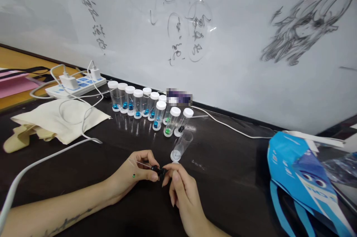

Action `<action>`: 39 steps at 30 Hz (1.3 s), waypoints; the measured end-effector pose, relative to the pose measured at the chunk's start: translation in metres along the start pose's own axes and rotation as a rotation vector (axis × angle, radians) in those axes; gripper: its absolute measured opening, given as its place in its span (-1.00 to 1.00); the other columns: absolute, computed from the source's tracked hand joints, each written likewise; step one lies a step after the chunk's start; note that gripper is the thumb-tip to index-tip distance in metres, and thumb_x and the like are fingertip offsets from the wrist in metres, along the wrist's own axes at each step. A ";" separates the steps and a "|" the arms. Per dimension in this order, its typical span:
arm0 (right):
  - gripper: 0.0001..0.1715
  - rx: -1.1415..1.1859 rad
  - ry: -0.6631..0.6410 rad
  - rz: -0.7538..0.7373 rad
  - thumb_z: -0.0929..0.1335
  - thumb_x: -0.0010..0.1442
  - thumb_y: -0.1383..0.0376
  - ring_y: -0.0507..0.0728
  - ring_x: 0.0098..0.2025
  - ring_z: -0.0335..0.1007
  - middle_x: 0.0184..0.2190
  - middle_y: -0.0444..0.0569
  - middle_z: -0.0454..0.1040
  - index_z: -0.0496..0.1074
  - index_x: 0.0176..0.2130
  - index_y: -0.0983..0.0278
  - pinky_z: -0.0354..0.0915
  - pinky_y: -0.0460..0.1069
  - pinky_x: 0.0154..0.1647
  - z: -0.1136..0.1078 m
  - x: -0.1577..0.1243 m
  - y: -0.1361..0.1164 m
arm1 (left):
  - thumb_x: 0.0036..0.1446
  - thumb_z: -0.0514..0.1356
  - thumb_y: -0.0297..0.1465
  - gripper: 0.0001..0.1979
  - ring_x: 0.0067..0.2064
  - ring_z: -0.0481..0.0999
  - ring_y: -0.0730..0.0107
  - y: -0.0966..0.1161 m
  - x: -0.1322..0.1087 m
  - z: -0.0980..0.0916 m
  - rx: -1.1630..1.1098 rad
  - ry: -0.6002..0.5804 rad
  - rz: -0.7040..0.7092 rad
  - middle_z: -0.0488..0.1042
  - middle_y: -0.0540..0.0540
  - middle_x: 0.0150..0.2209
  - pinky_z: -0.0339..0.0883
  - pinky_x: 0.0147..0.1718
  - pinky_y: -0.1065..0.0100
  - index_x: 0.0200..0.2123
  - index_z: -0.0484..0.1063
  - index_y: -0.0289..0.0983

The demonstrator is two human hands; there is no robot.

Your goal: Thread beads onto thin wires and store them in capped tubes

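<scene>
My left hand (141, 170) is closed on a small black part (156, 170) with a thin wire or rod running back over the fingers. The fingertips of my right hand (182, 188) meet the other end of the same black part. A clear tube (184, 142) without a white cap on top stands just beyond my hands. Behind it is a row of white-capped clear tubes (138, 103); most hold blue pieces, while green pieces (167, 131) and a black piece (181, 128) show in those at the right end.
A cream cloth bag (63, 118) and a power strip (80, 85) with white cables lie at the left. A blue bag (304, 173) is at the right. The whiteboard (237, 62) rises behind the dark table (231, 192).
</scene>
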State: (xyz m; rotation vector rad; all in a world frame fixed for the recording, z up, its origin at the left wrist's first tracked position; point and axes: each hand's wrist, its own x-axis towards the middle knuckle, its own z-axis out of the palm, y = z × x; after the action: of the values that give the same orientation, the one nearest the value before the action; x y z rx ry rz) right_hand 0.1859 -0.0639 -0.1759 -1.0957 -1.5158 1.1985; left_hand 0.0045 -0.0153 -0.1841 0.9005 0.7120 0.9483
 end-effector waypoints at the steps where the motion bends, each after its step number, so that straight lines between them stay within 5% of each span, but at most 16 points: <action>1: -0.58 -0.001 0.001 0.004 0.13 0.44 0.09 -0.10 -0.63 0.11 -0.39 -0.10 0.41 0.40 -0.06 0.27 0.02 -0.15 -0.66 0.000 0.000 0.000 | -0.27 0.50 -0.56 -0.74 -0.44 0.50 0.49 0.000 0.000 0.000 0.002 0.003 0.000 0.57 0.03 -0.48 0.30 -0.41 0.50 -0.50 0.49 -0.30; 5: -0.61 0.008 0.009 0.002 0.13 0.43 0.09 -0.10 -0.63 0.11 -0.37 -0.10 0.41 0.36 0.00 0.24 0.00 -0.15 -0.67 -0.001 0.000 0.000 | -0.28 0.50 -0.56 -0.73 -0.43 0.50 0.47 0.000 0.000 0.000 0.003 0.008 0.001 0.57 0.02 -0.48 0.30 -0.40 0.48 -0.50 0.49 -0.30; 10: -0.55 -0.038 0.012 0.001 0.12 0.44 0.09 -0.09 -0.63 0.10 -0.47 -0.13 0.37 0.43 -0.19 0.29 0.05 -0.14 -0.62 -0.001 0.000 0.000 | -0.29 0.50 -0.56 -0.72 -0.44 0.50 0.48 0.000 0.001 0.000 -0.015 0.004 -0.010 0.57 0.03 -0.49 0.30 -0.41 0.48 -0.51 0.48 -0.30; 14: -0.59 -0.002 0.018 -0.002 0.12 0.44 0.09 -0.09 -0.63 0.11 -0.37 -0.09 0.41 0.38 -0.04 0.24 0.01 -0.14 -0.66 -0.001 0.000 -0.001 | -0.29 0.50 -0.57 -0.72 -0.43 0.50 0.48 -0.001 0.001 0.000 -0.010 0.010 -0.006 0.57 0.03 -0.47 0.31 -0.39 0.48 -0.50 0.48 -0.30; 19: -0.46 -0.055 0.027 -0.017 0.10 0.44 0.08 -0.08 -0.63 0.10 -0.51 -0.12 0.36 0.45 -0.32 0.31 0.04 -0.13 -0.63 -0.001 0.000 0.002 | -0.26 0.49 -0.57 -0.73 -0.44 0.49 0.48 -0.002 0.001 0.000 -0.003 0.001 0.001 0.56 0.03 -0.47 0.29 -0.41 0.48 -0.50 0.48 -0.30; 24: -0.55 -0.029 0.029 -0.053 0.11 0.43 0.06 -0.08 -0.64 0.10 -0.40 -0.09 0.40 0.41 -0.09 0.26 0.03 -0.14 -0.65 -0.001 -0.001 0.002 | -0.26 0.49 -0.57 -0.74 -0.44 0.49 0.49 -0.003 0.003 -0.001 -0.007 -0.011 0.011 0.56 0.03 -0.47 0.30 -0.40 0.48 -0.49 0.48 -0.31; 29: -0.41 -0.105 0.019 -0.049 0.10 0.43 0.07 -0.05 -0.64 0.11 -0.62 -0.15 0.29 0.44 -0.40 0.30 0.07 -0.12 -0.60 -0.002 -0.001 0.003 | -0.26 0.48 -0.59 -0.74 -0.43 0.49 0.51 -0.002 0.002 -0.001 -0.006 0.003 0.024 0.56 0.04 -0.47 0.29 -0.43 0.52 -0.50 0.49 -0.31; 34: -0.54 -0.047 0.007 -0.052 0.10 0.43 0.05 -0.06 -0.63 0.11 -0.42 -0.10 0.41 0.40 -0.11 0.25 0.04 -0.13 -0.64 -0.003 -0.001 0.003 | -0.27 0.49 -0.58 -0.74 -0.43 0.51 0.47 -0.003 0.002 -0.002 -0.023 -0.007 0.021 0.56 0.03 -0.46 0.34 -0.39 0.47 -0.49 0.50 -0.31; 39: -0.35 -0.163 -0.024 -0.055 0.06 0.44 0.05 -0.01 -0.60 0.19 -0.63 -0.12 0.33 0.47 -0.41 0.30 0.10 -0.10 -0.54 -0.003 -0.003 0.006 | -0.28 0.49 -0.60 -0.73 -0.45 0.49 0.50 -0.003 0.003 -0.002 -0.026 0.016 0.034 0.52 0.05 -0.48 0.33 -0.41 0.48 -0.49 0.50 -0.31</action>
State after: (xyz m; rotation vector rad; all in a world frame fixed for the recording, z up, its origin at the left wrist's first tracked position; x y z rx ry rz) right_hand 0.1897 -0.0650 -0.1822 -1.1423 -1.6749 1.0688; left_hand 0.0051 -0.0131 -0.1885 0.8856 0.6987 0.9934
